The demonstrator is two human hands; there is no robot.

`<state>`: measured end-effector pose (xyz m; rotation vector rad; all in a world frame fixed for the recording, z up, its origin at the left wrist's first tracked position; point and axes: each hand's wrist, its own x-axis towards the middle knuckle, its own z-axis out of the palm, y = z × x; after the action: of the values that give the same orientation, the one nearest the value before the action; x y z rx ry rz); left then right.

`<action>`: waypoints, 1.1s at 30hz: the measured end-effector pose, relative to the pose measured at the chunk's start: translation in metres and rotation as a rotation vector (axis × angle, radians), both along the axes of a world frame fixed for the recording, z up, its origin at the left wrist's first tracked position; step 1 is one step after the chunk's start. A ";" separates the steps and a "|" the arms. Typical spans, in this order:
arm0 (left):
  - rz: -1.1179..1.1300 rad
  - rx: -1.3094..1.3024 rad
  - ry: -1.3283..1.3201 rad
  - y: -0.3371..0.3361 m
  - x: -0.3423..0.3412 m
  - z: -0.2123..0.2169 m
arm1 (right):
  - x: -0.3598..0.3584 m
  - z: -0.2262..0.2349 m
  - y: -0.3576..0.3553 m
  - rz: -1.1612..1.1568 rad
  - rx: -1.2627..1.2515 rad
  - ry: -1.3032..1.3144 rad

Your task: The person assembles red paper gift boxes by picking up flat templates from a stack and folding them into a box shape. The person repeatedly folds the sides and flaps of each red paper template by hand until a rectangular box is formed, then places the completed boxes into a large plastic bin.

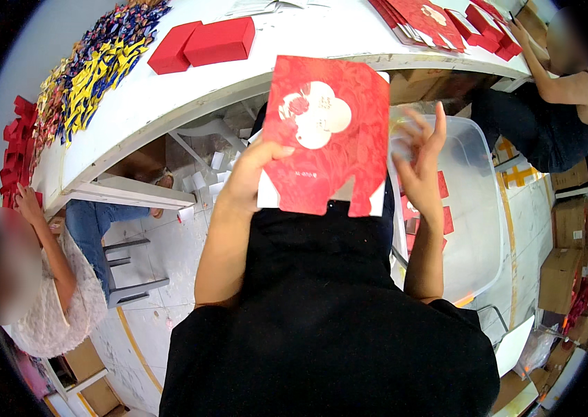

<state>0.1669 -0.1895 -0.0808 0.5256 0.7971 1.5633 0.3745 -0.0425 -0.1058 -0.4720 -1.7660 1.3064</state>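
My left hand [244, 182] grips the lower left edge of a flat red cardboard box blank [363, 132], with the thumb on its front. The blank is raised in front of my body and has a white flower-shaped patch, a notched lower edge and white corners. Just off its right side is my right hand [420, 163], which holds nothing. Its fingers are apart, some of them smeared by motion. Beneath that hand stands a clear plastic tub [478, 229] with several red pieces [448, 219] inside.
Two red boxes [219, 42] sit on the curved white table [117, 111], right of a heap of yellow and blue ribbon bows [103, 76]. Flat red blanks [426, 24] are stacked at the back right. One person [58, 278] sits at left, another [551, 104] at right. Cartons [561, 278] line the right side.
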 end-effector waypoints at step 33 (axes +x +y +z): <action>0.149 0.045 0.998 0.022 0.040 -0.021 | -0.027 -0.016 -0.027 -0.273 0.302 0.147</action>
<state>0.2069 -0.1675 -0.1017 1.3474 1.5671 1.4085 0.3474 -0.0694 -0.1221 -0.4171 -1.6715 0.8466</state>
